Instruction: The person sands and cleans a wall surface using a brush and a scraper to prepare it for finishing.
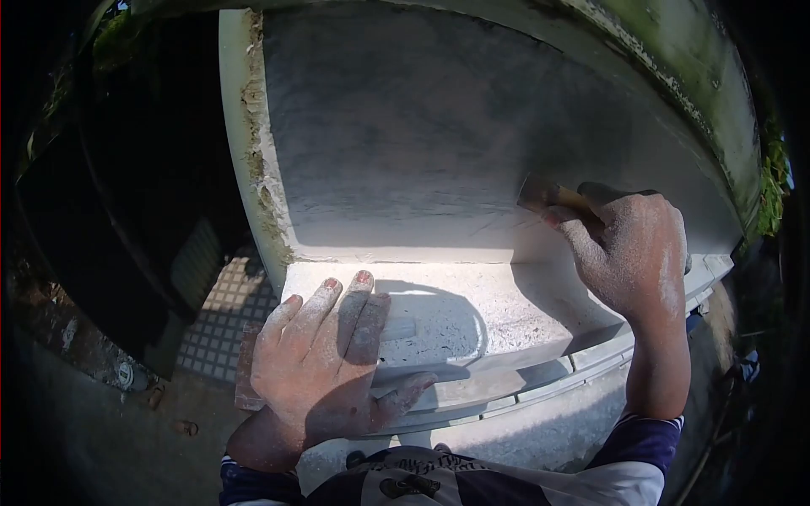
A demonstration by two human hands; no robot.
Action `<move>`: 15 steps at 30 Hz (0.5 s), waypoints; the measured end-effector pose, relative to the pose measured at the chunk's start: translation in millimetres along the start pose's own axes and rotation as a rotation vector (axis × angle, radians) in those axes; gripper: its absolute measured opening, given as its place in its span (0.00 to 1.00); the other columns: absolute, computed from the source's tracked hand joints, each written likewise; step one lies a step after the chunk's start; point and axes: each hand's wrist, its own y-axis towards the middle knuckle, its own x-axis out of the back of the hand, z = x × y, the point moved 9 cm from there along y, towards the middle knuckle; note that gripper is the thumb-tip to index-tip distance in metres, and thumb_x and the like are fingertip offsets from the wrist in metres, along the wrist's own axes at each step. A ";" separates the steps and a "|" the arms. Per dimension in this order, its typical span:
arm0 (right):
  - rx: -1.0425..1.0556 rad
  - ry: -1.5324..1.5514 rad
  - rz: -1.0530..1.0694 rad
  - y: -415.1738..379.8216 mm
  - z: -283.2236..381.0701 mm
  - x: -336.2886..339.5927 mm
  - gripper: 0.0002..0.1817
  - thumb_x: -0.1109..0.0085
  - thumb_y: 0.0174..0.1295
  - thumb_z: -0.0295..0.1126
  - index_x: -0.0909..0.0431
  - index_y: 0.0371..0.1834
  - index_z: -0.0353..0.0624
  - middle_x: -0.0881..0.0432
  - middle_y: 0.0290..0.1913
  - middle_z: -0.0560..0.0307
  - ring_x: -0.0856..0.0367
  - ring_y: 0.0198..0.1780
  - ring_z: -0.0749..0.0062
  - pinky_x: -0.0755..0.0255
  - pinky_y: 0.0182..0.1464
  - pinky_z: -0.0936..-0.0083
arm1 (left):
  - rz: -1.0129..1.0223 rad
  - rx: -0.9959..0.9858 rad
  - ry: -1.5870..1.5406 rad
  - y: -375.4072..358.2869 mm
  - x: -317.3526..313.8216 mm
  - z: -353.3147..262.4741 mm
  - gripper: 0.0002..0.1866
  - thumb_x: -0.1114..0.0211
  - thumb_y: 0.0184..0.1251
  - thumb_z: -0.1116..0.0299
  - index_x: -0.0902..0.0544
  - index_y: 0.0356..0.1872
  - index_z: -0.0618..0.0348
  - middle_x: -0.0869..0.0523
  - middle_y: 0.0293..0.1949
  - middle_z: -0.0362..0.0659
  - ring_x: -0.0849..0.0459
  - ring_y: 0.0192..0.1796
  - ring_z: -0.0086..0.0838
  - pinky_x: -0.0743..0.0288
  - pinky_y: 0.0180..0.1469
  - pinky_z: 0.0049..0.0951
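Observation:
My right hand point(633, 244), dusted white, is closed round the handle of a scraper-like tool point(540, 194). Its end rests at the lower right of a grey, smeared panel point(405, 126). My left hand point(325, 350), also dusty, has its fingers stretched out on the white ledge point(498, 312) below the panel and holds nothing. Dark specks and white powder lie on the ledge, and a curved shadow crosses it.
A rough, chipped edge point(257, 143) borders the panel on the left. A greenish curved rim point(717, 93) arches over the right. Checkered tiles point(221, 325) and sandals point(187, 427) are at the lower left, beside a dark opening.

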 end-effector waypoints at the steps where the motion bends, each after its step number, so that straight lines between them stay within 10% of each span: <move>1: 0.051 -0.023 0.021 0.4 6.3 -8.6 0.17 0.35 0.64 0.46 0.07 0.34 0.45 0.16 0.18 0.50 0.14 0.23 0.55 0.20 0.33 0.61 | 0.023 0.014 -0.024 6.5 10.8 -4.0 0.36 0.35 0.62 0.30 0.10 0.51 0.55 0.09 0.55 0.47 0.11 0.57 0.43 0.20 0.63 0.48; 15: 0.054 -0.005 0.135 -5.3 19.3 -16.2 0.19 0.37 0.66 0.48 0.07 0.32 0.44 0.15 0.20 0.48 0.13 0.26 0.53 0.20 0.34 0.61 | -0.009 -0.008 -0.045 12.9 13.3 -6.4 0.37 0.36 0.62 0.29 0.10 0.50 0.56 0.08 0.53 0.47 0.10 0.55 0.43 0.19 0.62 0.48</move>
